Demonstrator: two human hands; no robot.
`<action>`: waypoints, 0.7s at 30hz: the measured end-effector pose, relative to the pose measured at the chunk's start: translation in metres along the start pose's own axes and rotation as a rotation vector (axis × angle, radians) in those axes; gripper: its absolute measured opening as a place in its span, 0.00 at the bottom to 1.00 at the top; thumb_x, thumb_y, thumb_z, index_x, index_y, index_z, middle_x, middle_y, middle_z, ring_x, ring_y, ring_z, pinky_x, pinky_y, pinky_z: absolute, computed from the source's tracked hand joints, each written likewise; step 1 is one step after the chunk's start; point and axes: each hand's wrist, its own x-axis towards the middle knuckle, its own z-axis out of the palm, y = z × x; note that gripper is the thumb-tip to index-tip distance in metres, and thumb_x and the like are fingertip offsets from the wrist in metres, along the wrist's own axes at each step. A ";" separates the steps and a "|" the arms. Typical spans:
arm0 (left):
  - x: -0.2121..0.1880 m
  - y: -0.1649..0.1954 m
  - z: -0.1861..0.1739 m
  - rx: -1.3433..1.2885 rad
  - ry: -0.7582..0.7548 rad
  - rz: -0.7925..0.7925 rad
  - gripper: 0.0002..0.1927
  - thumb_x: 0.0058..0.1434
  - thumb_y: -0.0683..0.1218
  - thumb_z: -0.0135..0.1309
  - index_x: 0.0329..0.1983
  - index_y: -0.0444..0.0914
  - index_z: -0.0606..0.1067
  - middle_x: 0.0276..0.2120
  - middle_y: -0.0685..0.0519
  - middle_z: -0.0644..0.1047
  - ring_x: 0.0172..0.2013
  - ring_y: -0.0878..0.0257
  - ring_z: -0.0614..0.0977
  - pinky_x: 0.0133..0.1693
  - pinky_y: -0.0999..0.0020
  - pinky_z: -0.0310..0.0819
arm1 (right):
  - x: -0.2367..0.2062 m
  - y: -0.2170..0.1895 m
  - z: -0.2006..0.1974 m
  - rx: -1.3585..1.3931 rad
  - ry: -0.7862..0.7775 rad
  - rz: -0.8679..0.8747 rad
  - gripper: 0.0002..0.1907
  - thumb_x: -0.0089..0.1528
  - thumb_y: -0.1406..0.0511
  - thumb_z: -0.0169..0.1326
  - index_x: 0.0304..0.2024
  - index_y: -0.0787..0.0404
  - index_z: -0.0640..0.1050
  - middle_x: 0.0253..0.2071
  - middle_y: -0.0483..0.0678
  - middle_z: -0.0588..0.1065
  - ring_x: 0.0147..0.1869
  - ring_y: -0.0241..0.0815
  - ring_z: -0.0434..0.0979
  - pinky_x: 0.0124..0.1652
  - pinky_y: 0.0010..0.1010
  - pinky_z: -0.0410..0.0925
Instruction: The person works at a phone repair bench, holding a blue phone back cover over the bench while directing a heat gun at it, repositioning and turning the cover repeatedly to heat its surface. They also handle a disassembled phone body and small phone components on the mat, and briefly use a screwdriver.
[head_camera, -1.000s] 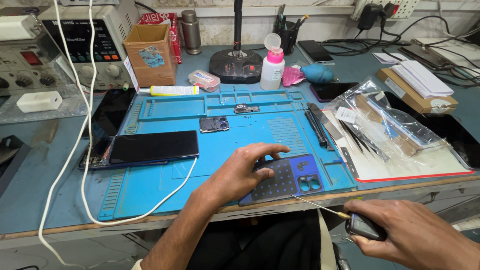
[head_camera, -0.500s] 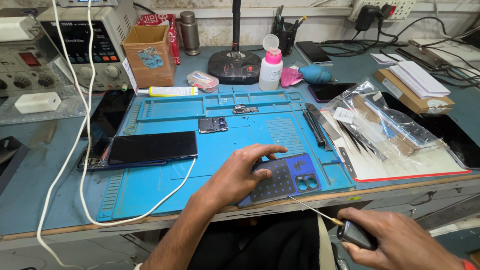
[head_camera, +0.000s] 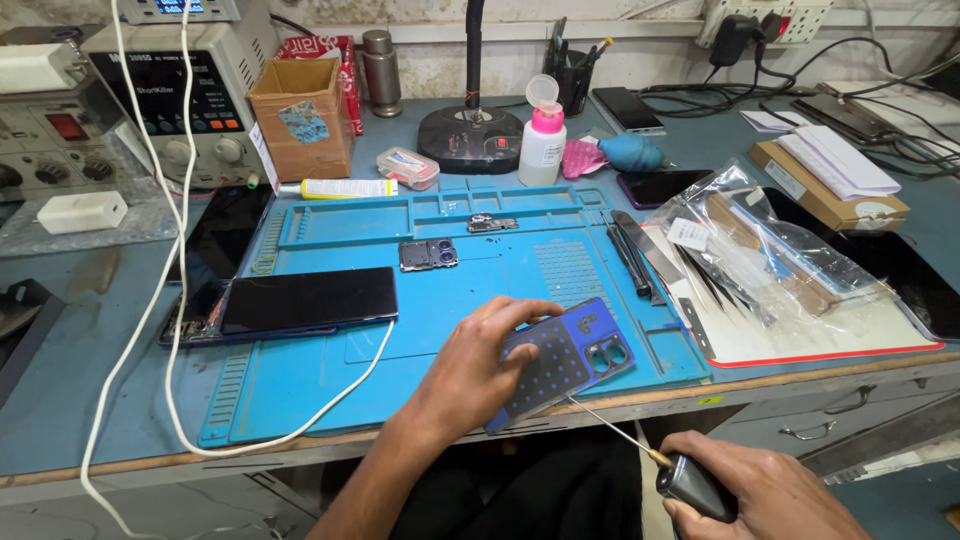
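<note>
The blue phone back cover (head_camera: 562, 363) lies at the near edge of the blue silicone repair mat (head_camera: 330, 380), inner side up and camera cutouts pointing away to the right, and the left hand (head_camera: 478, 365) rests flat on its near-left end, fingers spread and pressing down, which looks meant to keep the thin shell from sliding on the mat. Below and to the right of that hand, off the bench edge, the right hand (head_camera: 760, 492) is closed around the dark handle of a fine screwdriver (head_camera: 655, 463); its thin shaft slants up toward the cover's lower corner, the tip just short of it or barely touching, I cannot tell which. Beyond the left hand's fingertips, farther up the mat, sits a small camera module (head_camera: 428, 254), set well apart from the work. To the left of the hand a dark phone (head_camera: 305, 300) lies screen up, with a white cable (head_camera: 330, 400) curling past it. To the right, past the cover, tweezers and spudgers (head_camera: 632, 255) lie in a row on the mat, within easy reach, beside a clear plastic bag (head_camera: 760, 250).
</note>
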 end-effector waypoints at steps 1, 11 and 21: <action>-0.001 0.000 0.002 0.047 0.008 -0.007 0.22 0.60 0.38 0.57 0.58 0.46 0.76 0.52 0.50 0.78 0.55 0.53 0.78 0.57 0.57 0.71 | -0.001 -0.001 -0.001 0.006 0.009 -0.025 0.32 0.51 0.48 0.66 0.57 0.44 0.76 0.38 0.45 0.85 0.43 0.44 0.88 0.44 0.36 0.76; -0.020 -0.001 0.006 0.256 -0.078 0.440 0.13 0.58 0.43 0.58 0.46 0.43 0.83 0.41 0.54 0.80 0.49 0.58 0.78 0.59 0.50 0.60 | -0.005 -0.032 -0.036 -0.072 -0.070 0.084 0.33 0.51 0.47 0.66 0.59 0.43 0.76 0.38 0.46 0.83 0.42 0.44 0.85 0.42 0.35 0.76; -0.011 -0.012 -0.010 0.370 0.041 0.591 0.07 0.53 0.49 0.63 0.32 0.42 0.84 0.29 0.56 0.82 0.36 0.60 0.80 0.56 0.54 0.67 | -0.005 -0.042 -0.038 -0.020 -0.053 0.043 0.34 0.51 0.48 0.65 0.60 0.43 0.76 0.35 0.46 0.84 0.38 0.45 0.88 0.40 0.35 0.76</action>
